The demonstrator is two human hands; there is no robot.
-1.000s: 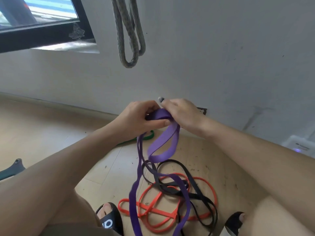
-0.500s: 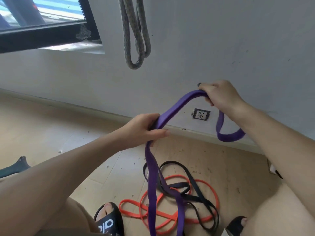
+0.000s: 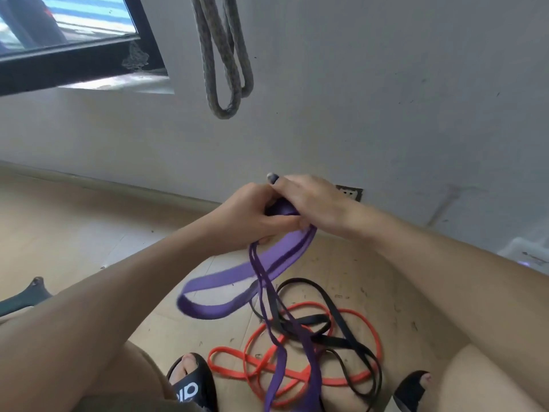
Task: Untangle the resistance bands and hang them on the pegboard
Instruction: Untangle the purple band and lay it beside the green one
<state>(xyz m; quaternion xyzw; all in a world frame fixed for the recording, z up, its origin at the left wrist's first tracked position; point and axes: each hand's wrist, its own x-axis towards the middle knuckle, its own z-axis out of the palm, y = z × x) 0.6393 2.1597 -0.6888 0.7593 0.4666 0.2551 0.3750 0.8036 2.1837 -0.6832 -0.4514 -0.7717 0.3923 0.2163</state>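
Above the floor (image 3: 89,221), the left hand (image 3: 252,212) and right hand (image 3: 312,197) meet, both gripping the purple band (image 3: 225,295) (a loop dangling left), strands trailing into the red band (image 3: 297,376) and black band (image 3: 335,307) below.

white partial letters on black slide sandal (image 3: 191,388), not fully readable

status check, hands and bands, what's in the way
Left hand and right hand both gripping purple band, loop hanging free. Its tails run through black band and orange band on the floor. Grey band hangs on wall.
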